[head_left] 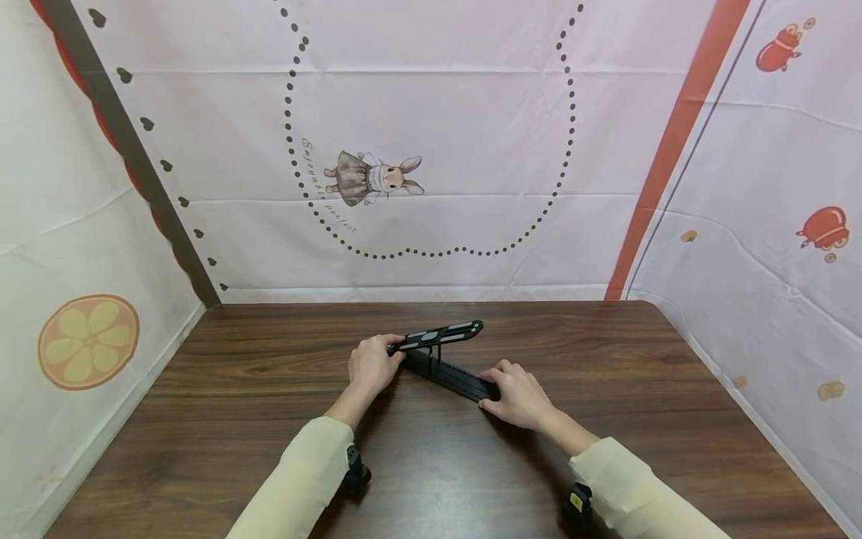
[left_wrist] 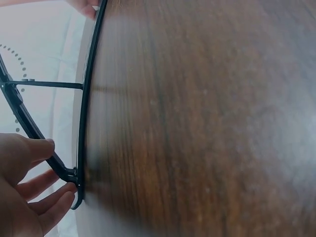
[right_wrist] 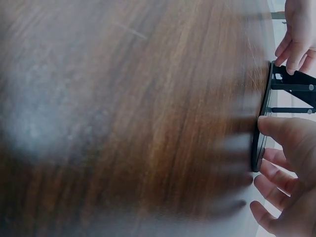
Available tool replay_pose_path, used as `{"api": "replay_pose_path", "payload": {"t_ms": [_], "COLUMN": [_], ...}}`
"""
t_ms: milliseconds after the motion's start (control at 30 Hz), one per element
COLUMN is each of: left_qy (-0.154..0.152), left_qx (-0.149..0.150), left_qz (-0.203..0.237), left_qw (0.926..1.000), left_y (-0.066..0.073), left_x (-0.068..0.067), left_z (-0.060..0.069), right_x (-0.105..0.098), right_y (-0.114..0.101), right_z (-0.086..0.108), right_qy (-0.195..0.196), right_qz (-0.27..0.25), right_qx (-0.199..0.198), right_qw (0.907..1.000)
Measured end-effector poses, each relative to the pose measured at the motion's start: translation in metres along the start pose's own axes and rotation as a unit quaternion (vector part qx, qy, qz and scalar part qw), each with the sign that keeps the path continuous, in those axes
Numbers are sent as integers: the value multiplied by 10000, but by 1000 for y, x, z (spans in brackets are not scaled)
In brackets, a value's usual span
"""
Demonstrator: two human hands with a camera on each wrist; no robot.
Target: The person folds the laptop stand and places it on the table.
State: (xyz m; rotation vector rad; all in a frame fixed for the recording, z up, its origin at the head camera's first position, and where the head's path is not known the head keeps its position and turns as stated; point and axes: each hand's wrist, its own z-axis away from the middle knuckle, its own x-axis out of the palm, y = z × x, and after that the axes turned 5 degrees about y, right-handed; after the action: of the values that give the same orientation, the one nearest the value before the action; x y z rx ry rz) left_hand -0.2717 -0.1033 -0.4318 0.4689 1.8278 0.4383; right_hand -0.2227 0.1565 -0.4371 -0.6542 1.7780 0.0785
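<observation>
The left end of a black stand (head_left: 465, 383), where its two bars meet, is pinched by the left hand (head_left: 373, 365). The thumb is set on the upper bar (head_left: 458, 334), and the fingers are tucked in by the joint. The right end of the lower bar (head_left: 453, 377) is pinched by the right hand (head_left: 517, 397), with the thumb on the near edge and fingers on the far edge. In the right wrist view, the last fingers of this hand are spread a little past the end of the bar.

So the stand is held between the two hands. Its lower bar is laid at a slant on the brown table (head_left: 202, 434), and its upper bar is tipped up over it. The bars are kept apart by thin props (head_left: 440, 353) in the middle. Both ends of the lower bar are partly covered by fingers.

Behind the hands, a small black device is worn below the left sleeve (head_left: 296, 468) and another below the right sleeve (head_left: 633, 483). The table is closed in by a pale cloth (head_left: 471, 135), on which a rabbit (head_left: 370, 178) and an orange slice (head_left: 89, 341) are printed.
</observation>
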Motion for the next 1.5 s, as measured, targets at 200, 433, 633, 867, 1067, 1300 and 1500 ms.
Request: {"api": "replay_pose_path", "payload": {"t_ms": [200, 433, 633, 867, 1067, 1300, 1500], "left_qy": [30, 92, 143, 122, 49, 42, -11], "left_qx": [8, 17, 99, 282, 364, 441, 442], "left_qz": [113, 278, 531, 501, 493, 540, 580], "left_qw": [9999, 9996, 9984, 9983, 9981, 9976, 9973], "left_y": [1, 0, -3, -6, -8, -8, -6], "left_x": [3, 7, 10, 12, 14, 17, 20], "left_z": [-2, -4, -9, -15, -19, -24, -26], "right_x": [0, -1, -3, -1, 0, 0, 0], "right_y": [0, -1, -4, -7, -10, -14, -19], "right_z": [3, 8, 12, 16, 18, 20, 21], "right_qy": [-16, -44, -201, -183, -106, -84, -177], "right_qz": [-1, 119, -60, -31, 21, 21, 7], "right_qx": [-52, -329, -497, -602, -716, -895, -1046], "right_qw": [10000, 9994, 9985, 9980, 9974, 9960, 9944]}}
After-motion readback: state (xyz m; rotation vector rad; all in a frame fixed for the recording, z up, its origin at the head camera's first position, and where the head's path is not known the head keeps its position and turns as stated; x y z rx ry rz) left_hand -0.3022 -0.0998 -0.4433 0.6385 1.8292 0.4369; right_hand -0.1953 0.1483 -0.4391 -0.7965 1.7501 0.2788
